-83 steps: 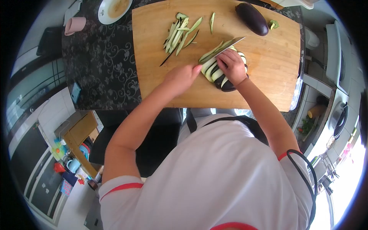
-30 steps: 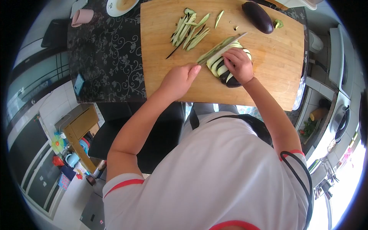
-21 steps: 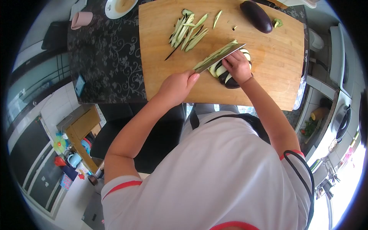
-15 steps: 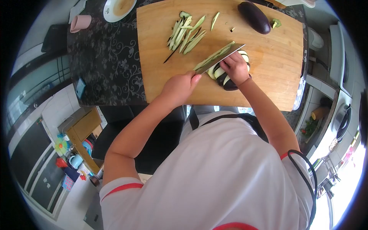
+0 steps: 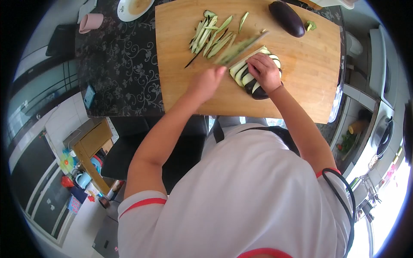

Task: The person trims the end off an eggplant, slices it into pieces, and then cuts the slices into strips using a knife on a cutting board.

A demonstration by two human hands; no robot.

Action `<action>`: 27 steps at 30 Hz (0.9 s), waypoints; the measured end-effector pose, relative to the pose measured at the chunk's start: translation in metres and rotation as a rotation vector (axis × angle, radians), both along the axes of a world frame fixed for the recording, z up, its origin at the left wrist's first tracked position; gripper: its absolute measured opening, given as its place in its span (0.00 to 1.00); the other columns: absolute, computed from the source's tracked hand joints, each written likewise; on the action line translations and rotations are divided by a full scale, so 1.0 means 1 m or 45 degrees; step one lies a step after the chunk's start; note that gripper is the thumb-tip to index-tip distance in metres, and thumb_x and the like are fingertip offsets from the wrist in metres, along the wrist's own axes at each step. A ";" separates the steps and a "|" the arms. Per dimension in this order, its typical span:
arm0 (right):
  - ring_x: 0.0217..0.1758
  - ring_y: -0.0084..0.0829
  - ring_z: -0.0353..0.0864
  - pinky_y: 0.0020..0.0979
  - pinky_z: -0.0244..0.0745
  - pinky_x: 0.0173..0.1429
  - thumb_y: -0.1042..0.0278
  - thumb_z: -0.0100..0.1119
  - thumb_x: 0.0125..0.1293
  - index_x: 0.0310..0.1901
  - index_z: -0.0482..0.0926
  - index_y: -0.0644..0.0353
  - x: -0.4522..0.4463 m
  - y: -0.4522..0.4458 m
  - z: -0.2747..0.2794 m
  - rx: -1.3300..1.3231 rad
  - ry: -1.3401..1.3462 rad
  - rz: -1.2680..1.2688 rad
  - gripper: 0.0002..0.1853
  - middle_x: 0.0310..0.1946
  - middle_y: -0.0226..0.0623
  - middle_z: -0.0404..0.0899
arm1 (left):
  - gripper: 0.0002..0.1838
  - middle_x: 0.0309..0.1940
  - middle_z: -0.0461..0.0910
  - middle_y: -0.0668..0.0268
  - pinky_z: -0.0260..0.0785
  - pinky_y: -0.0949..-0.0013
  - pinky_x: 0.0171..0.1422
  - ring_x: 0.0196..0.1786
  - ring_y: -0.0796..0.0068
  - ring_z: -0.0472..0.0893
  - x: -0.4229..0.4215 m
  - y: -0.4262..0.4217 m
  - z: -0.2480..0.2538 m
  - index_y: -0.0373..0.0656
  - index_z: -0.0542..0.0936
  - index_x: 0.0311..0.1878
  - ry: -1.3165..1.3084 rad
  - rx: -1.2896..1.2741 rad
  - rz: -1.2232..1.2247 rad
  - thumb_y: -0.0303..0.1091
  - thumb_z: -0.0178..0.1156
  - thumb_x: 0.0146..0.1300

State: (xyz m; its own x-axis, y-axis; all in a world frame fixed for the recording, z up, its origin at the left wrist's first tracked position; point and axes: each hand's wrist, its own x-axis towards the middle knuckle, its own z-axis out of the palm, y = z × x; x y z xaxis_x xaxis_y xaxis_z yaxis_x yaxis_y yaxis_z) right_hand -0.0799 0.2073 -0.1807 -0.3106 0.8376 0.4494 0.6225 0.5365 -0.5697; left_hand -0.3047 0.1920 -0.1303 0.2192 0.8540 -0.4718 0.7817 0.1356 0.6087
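Gripping the knife (image 5: 246, 48) with left hand (image 5: 207, 82), fingers clenched round the handle; hand and blade motion-blurred. Greenish smear along the blade, can't tell if it's cut pieces.

Right hand (image 5: 264, 71): fingers curled on the sliced eggplant (image 5: 246, 79), holding it against the cutting board (image 5: 305, 81), toward the near edge of the bench (image 5: 120, 81). Slices packed together, pale flesh, dark skin. Blade is just left of it; touching or apart, unclear.

Also on the board: loose eggplant strips (image 5: 201, 34) in a pile toward the bench's far edge, single strip (image 5: 244, 21) to their right. Whole eggplant (image 5: 287, 19) by the far edge, right side, green stem piece (image 5: 310, 26) just beside it.

Containers: white plate (image 5: 122, 12) at the far edge, left of the board, brownish liquid or residue in it, can't say which. Pink cup (image 5: 91, 23) near the far-left corner, contents not readable. Dark pan (image 5: 384, 137) off the bench's right edge, contents unclear.

Phone-like blue thing (image 5: 89, 96) by the left edge, near-left corner.
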 end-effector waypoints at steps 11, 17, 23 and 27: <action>0.45 0.37 0.79 0.34 0.76 0.49 0.75 0.66 0.49 0.36 0.82 0.58 0.008 -0.006 0.011 0.042 -0.032 0.035 0.10 0.37 0.34 0.81 | 0.25 0.30 0.79 0.47 0.69 0.56 0.41 0.36 0.47 0.79 0.000 -0.018 0.056 0.36 0.78 0.44 -0.118 0.002 -0.086 0.50 0.42 0.72; 0.45 0.36 0.79 0.34 0.76 0.48 0.76 0.66 0.48 0.35 0.81 0.59 0.006 -0.006 0.007 -0.017 -0.036 -0.008 0.10 0.37 0.34 0.81 | 0.24 0.32 0.80 0.47 0.69 0.56 0.42 0.37 0.46 0.79 -0.003 -0.021 0.062 0.36 0.78 0.46 -0.040 -0.107 -0.118 0.49 0.43 0.72; 0.44 0.37 0.79 0.33 0.76 0.48 0.76 0.67 0.47 0.34 0.81 0.59 0.007 -0.004 -0.002 -0.013 -0.002 0.001 0.10 0.36 0.35 0.80 | 0.24 0.31 0.80 0.48 0.70 0.51 0.41 0.36 0.45 0.79 0.008 -0.013 0.055 0.39 0.78 0.42 0.120 -0.129 -0.176 0.51 0.42 0.71; 0.44 0.37 0.79 0.33 0.76 0.48 0.76 0.67 0.46 0.34 0.81 0.59 0.007 -0.002 0.000 0.003 0.004 -0.002 0.10 0.36 0.35 0.80 | 0.24 0.29 0.80 0.50 0.70 0.49 0.38 0.33 0.45 0.79 0.023 -0.006 0.023 0.40 0.77 0.38 0.128 0.004 -0.203 0.52 0.42 0.71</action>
